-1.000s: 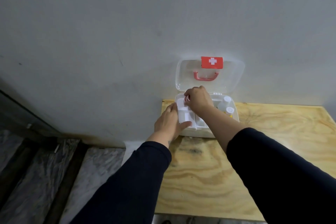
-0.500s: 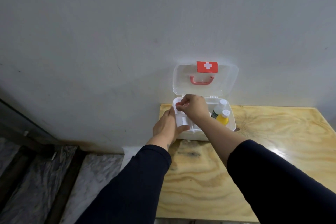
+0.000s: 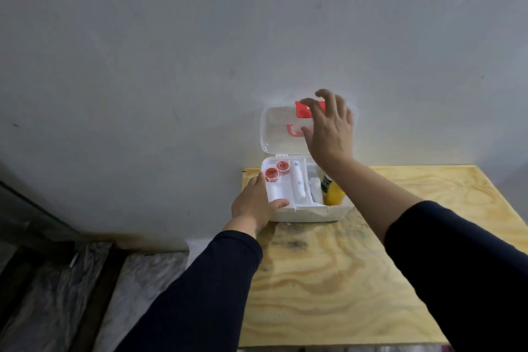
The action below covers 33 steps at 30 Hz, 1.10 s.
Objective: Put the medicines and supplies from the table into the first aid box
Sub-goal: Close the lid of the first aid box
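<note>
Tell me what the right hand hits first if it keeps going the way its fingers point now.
Most likely the open lid of the first aid box: the right hand, fingers spread, overlaps its red latch. Whether it already touches cannot be told. The wall stands behind.

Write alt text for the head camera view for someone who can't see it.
A person's right hand reaches with spread fingers toward the raised lid of an open first aid box holding supplies, while the left hand rests against the box's left front corner on a plywood table.
</note>
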Each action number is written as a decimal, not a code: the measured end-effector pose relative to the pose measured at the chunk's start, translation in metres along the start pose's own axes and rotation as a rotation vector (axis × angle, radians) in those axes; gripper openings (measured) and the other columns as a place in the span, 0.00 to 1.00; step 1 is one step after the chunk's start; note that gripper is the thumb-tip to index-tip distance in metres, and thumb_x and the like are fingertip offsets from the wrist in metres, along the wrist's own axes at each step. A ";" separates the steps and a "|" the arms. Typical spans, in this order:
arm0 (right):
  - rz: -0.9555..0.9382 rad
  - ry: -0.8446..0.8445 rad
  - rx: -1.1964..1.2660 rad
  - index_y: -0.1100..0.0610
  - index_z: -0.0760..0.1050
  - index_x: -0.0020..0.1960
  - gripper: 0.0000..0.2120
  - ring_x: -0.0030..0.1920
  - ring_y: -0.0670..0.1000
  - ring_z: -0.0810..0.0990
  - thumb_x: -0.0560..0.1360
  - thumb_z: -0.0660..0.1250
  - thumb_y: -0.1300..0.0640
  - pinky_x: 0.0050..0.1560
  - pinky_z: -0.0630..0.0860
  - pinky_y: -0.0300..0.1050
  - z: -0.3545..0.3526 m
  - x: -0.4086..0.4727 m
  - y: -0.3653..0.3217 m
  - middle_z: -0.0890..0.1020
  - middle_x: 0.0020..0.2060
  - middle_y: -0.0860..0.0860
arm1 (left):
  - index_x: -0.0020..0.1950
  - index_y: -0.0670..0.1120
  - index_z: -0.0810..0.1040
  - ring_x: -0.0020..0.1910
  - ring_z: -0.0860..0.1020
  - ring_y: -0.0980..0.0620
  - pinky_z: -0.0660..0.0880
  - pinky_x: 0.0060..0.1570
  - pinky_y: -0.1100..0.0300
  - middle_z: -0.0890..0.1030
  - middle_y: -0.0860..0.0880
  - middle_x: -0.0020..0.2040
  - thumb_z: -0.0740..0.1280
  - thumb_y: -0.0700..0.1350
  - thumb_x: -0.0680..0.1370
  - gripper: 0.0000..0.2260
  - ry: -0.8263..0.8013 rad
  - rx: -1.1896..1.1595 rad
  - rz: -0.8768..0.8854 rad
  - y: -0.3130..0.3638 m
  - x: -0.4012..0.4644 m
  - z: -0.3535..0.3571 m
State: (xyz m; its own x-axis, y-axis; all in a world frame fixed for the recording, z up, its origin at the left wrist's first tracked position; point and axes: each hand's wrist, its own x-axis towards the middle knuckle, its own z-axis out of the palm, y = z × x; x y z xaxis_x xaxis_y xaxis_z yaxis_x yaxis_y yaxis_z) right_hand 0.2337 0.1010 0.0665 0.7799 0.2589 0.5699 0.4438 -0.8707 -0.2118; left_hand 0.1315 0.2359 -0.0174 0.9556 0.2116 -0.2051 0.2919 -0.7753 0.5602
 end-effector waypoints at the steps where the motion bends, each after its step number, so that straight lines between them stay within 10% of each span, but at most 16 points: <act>1: 0.024 -0.041 -0.019 0.52 0.71 0.65 0.23 0.67 0.58 0.68 0.71 0.70 0.59 0.65 0.65 0.53 -0.002 0.006 0.005 0.71 0.66 0.53 | 0.78 0.47 0.56 0.70 0.70 0.48 0.73 0.64 0.51 0.67 0.50 0.74 0.69 0.60 0.74 0.39 -0.003 -0.001 0.005 -0.001 0.000 0.000; 10: -0.055 -0.098 -0.071 0.54 0.75 0.65 0.16 0.62 0.60 0.75 0.78 0.62 0.62 0.60 0.69 0.55 -0.007 0.007 0.027 0.79 0.63 0.54 | 0.74 0.48 0.61 0.69 0.71 0.47 0.72 0.61 0.52 0.69 0.50 0.73 0.70 0.62 0.73 0.36 0.019 0.026 -0.018 0.005 -0.002 -0.006; 14: -0.165 0.005 -0.098 0.54 0.78 0.61 0.14 0.52 0.58 0.81 0.76 0.65 0.61 0.51 0.73 0.54 -0.021 -0.020 0.032 0.84 0.56 0.50 | 0.80 0.46 0.47 0.78 0.56 0.48 0.63 0.72 0.50 0.50 0.49 0.81 0.57 0.67 0.76 0.41 0.178 0.025 -0.017 0.019 -0.010 -0.026; 19: -0.256 -0.009 -0.171 0.52 0.79 0.60 0.15 0.49 0.55 0.82 0.73 0.69 0.58 0.47 0.74 0.49 -0.033 -0.062 0.034 0.85 0.54 0.46 | 0.80 0.47 0.48 0.77 0.58 0.46 0.63 0.71 0.51 0.51 0.51 0.81 0.51 0.63 0.80 0.34 0.408 0.117 0.129 0.048 -0.019 -0.048; 33: -0.314 -0.217 -0.178 0.51 0.79 0.60 0.17 0.59 0.53 0.81 0.71 0.71 0.56 0.55 0.78 0.51 -0.009 -0.149 0.052 0.83 0.58 0.45 | 0.79 0.48 0.56 0.77 0.58 0.51 0.63 0.71 0.55 0.57 0.52 0.79 0.53 0.57 0.83 0.26 0.194 0.308 0.232 0.061 -0.033 0.008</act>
State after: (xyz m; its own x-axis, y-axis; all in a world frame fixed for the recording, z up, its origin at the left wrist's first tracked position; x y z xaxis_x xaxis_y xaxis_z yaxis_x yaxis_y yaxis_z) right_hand 0.1370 0.0132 -0.0226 0.7021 0.5890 0.4001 0.6067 -0.7890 0.0968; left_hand 0.1172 0.1774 0.0172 0.9930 0.0957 0.0698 0.0704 -0.9507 0.3021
